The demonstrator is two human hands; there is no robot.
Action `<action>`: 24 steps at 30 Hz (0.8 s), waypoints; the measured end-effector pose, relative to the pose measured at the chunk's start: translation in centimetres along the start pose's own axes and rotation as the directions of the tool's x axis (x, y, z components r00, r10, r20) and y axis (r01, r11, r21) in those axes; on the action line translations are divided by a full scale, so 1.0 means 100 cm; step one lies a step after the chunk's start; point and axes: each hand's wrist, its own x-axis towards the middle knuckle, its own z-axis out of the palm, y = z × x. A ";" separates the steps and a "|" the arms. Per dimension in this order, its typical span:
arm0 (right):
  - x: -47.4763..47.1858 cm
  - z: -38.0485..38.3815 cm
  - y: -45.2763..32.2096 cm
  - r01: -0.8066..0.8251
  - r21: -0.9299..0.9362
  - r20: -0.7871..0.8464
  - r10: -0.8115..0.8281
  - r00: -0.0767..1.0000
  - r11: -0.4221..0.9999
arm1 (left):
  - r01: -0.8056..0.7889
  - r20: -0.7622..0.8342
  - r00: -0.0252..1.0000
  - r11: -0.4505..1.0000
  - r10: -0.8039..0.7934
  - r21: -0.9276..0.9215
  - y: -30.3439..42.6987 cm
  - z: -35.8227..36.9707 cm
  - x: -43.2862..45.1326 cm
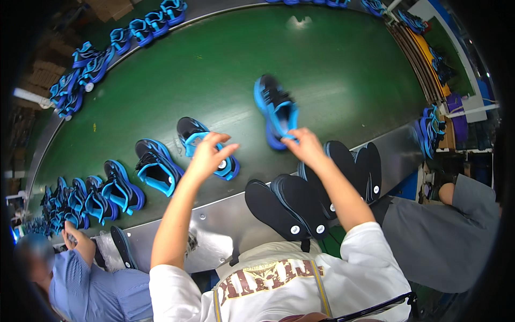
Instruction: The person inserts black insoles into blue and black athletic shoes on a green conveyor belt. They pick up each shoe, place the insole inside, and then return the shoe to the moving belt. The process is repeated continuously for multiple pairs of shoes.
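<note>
My right hand (304,145) grips the heel collar of a black and blue sports shoe (275,108), slightly blurred, over the green conveyor belt (342,72). My left hand (212,151) is held over another black and blue shoe (193,128) with its fingers apart; whether it touches that shoe I cannot tell. A white round sticker shows near the shoe's heel. Just left of it stands a lone shoe (155,165) on the belt. Black insoles (281,205) with round white stickers lie overlapped on the metal ledge (229,217) in front of me.
More shoes (120,187) line the belt's near left side. Others (149,30) stand along its far edge. A co-worker in a blue top (100,285) is at the left, with an insole (122,245) nearby. A person in grey (438,241) is at the right, near stacked shoes (429,131).
</note>
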 end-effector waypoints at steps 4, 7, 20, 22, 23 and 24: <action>-0.058 0.004 -0.056 -0.214 0.662 0.177 0.128 0.976 0.719 | -0.097 -0.139 0.984 0.990 0.111 0.105 -0.020 0.025 -0.006; -0.120 -0.017 -0.040 0.029 0.039 -0.027 -0.028 0.999 0.999 | 0.090 -0.229 0.973 0.971 -0.038 0.222 -0.006 0.035 0.002; -0.202 -0.061 -0.020 -0.386 0.163 0.021 0.387 0.922 0.908 | 0.183 -0.409 0.857 0.926 -0.314 -0.329 -0.027 0.048 0.044; -0.158 -0.089 -0.037 -0.327 0.339 0.003 0.346 0.938 0.882 | 0.176 -0.380 0.884 0.946 -0.273 -0.271 -0.033 0.042 0.045; -0.126 -0.099 -0.053 -0.239 0.384 -0.027 0.270 0.962 0.892 | 0.176 -0.386 0.886 0.956 -0.258 -0.236 -0.033 0.044 0.047; -0.101 -0.100 -0.054 -0.147 0.324 0.013 0.151 0.988 0.935 | 0.177 -0.372 0.893 0.958 -0.253 -0.227 -0.029 0.048 0.049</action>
